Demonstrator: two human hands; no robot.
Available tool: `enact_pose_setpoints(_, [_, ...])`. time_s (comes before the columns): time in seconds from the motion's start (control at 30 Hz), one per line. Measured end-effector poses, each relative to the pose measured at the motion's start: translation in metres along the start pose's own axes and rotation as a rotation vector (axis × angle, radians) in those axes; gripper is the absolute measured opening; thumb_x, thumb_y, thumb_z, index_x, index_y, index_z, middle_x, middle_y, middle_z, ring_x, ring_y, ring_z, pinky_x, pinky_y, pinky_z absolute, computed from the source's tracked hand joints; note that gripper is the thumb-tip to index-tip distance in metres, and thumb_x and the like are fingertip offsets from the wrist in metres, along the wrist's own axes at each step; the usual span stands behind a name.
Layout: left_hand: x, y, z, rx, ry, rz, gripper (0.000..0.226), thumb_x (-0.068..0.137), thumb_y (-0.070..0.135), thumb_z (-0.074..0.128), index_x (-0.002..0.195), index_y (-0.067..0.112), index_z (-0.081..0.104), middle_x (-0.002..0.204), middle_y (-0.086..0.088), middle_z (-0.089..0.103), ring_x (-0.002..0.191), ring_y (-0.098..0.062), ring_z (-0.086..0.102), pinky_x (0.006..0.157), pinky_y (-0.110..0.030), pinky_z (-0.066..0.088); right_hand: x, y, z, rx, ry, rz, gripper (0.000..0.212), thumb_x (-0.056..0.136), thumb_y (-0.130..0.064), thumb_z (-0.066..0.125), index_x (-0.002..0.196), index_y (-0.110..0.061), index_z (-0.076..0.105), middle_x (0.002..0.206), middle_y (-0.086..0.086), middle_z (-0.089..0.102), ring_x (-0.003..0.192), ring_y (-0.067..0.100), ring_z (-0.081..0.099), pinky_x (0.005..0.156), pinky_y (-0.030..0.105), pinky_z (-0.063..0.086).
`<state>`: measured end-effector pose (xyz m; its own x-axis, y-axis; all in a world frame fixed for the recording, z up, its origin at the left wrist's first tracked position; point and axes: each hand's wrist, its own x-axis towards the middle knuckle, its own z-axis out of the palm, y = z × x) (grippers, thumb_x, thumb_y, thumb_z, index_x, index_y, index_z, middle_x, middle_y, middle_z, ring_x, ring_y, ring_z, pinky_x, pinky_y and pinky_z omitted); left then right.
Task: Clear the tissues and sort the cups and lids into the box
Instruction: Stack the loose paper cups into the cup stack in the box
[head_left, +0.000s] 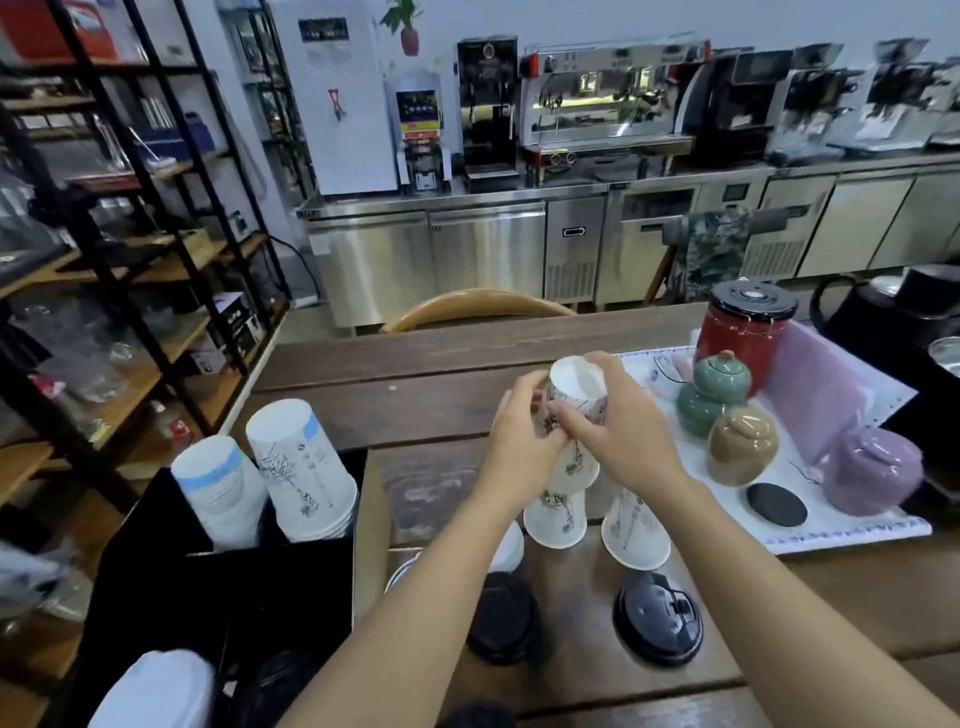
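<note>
- Both hands meet above the middle of a dark wooden counter, holding one white paper cup with a sketched print, tilted so its open mouth faces up and away.
- The left hand grips the cup's left side, fingers curled around it; the right hand wraps its right side, fingers pressed to the wall.
- The held cup sits on top of an upside-down cup stack on the counter; a second upside-down cup stands just right of it.
- Two black lids lie nearer, one partly under the left forearm.
- At left, a black box holds two stacks of upside-down paper cups.
- At right, a white tray carries ceramic jars, a red canister and a black coaster.
</note>
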<state>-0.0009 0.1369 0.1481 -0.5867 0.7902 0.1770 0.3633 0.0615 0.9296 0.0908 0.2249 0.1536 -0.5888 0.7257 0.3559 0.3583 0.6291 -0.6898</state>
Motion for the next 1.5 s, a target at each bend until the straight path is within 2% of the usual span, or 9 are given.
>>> enact_pose_setpoints(0.2, [0.02,-0.04,0.012,0.001,-0.028,-0.132,0.05,0.086,0.016,0.062,0.128,0.033,0.043,0.126,0.002,0.051,0.106,-0.005,0.051,0.089,-0.028,0.049,0.015,0.033,0.032,-0.033,-0.131,0.027,0.058,0.081,-0.045,0.061,0.129,-0.027,0.034,0.117,0.001,0.058,0.102,0.025,0.058,0.078,0.04,0.048])
enact_pose_setpoints(0.4, [0.023,-0.085,0.026,0.002,-0.095,-0.337,0.047,0.086,0.009,0.053,0.121,0.039,0.046,0.123,0.001,0.059,0.112,-0.018,0.058,0.096,-0.044,0.05,0.009,0.065,0.066,-0.075,-0.322,0.159,0.057,0.084,-0.042,0.06,0.127,-0.024,0.028,0.117,0.005,0.057,0.096,0.028,0.06,0.069,0.036,0.043])
enact_pose_setpoints(0.53, [0.024,-0.097,0.022,-0.023,-0.085,-0.419,0.046,0.087,-0.007,0.039,0.114,0.028,0.053,0.107,-0.004,0.065,0.1,-0.021,0.06,0.083,-0.034,0.051,-0.002,0.083,0.084,-0.008,-0.351,0.225,0.064,0.077,-0.041,0.069,0.123,-0.024,0.027,0.107,0.0,0.059,0.094,0.025,0.061,0.07,0.037,0.05])
enact_pose_setpoints(0.73, [0.031,-0.105,0.03,-0.033,-0.038,-0.487,0.029,0.098,0.015,0.036,0.116,0.019,0.057,0.108,0.004,0.059,0.104,-0.015,0.055,0.087,-0.031,0.049,-0.01,0.096,0.095,0.295,-0.328,0.372,0.075,0.07,-0.028,0.079,0.126,-0.026,0.029,0.107,-0.019,0.049,0.103,0.014,0.056,0.075,0.026,0.051])
enact_pose_setpoints(0.87, [0.026,-0.105,0.034,-0.239,-0.022,-0.66,0.029,0.098,0.023,0.037,0.116,0.017,0.059,0.116,-0.004,0.062,0.101,-0.017,0.055,0.084,-0.03,0.043,-0.018,0.11,0.103,0.358,-0.466,0.454,0.079,0.071,-0.011,0.077,0.13,-0.023,0.025,0.117,-0.014,0.046,0.122,0.016,0.047,0.099,0.033,0.042])
enact_pose_setpoints(1.0, [0.017,-0.105,0.029,-0.339,0.008,-0.8,0.035,0.096,0.04,0.039,0.121,0.025,0.058,0.128,-0.001,0.06,0.119,-0.018,0.052,0.098,-0.04,0.042,-0.024,0.105,0.106,0.328,-0.463,0.403,0.07,0.071,-0.012,0.077,0.121,-0.026,0.03,0.108,-0.019,0.045,0.119,0.013,0.047,0.092,0.024,0.038])
enact_pose_setpoints(1.23, [0.024,-0.056,0.008,-0.372,0.071,-0.541,0.03,0.097,0.041,0.038,0.105,0.028,0.064,0.106,0.0,0.068,0.098,-0.014,0.063,0.079,-0.03,0.053,-0.002,0.064,0.07,0.229,-0.27,0.197,0.075,0.063,-0.025,0.079,0.127,-0.021,0.041,0.122,-0.001,0.049,0.115,0.015,0.049,0.095,0.034,0.044])
enact_pose_setpoints(1.37, [0.029,-0.006,0.008,-0.384,0.089,-0.344,0.027,0.097,0.036,0.04,0.086,0.029,0.064,0.093,0.0,0.067,0.096,-0.021,0.063,0.082,-0.039,0.051,0.012,0.046,0.027,0.192,-0.157,0.067,0.073,0.057,-0.037,0.076,0.12,-0.024,0.043,0.118,0.0,0.053,0.114,0.02,0.05,0.095,0.039,0.045])
enact_pose_setpoints(1.5, [0.031,0.025,0.028,-0.41,0.038,-0.216,0.028,0.097,0.033,0.041,0.102,0.017,0.063,0.101,-0.004,0.069,0.099,-0.023,0.063,0.089,-0.047,0.05,0.014,0.037,-0.022,0.15,-0.014,0.031,0.061,0.057,-0.035,0.076,0.109,-0.025,0.046,0.102,-0.006,0.054,0.101,0.011,0.052,0.088,0.035,0.047])
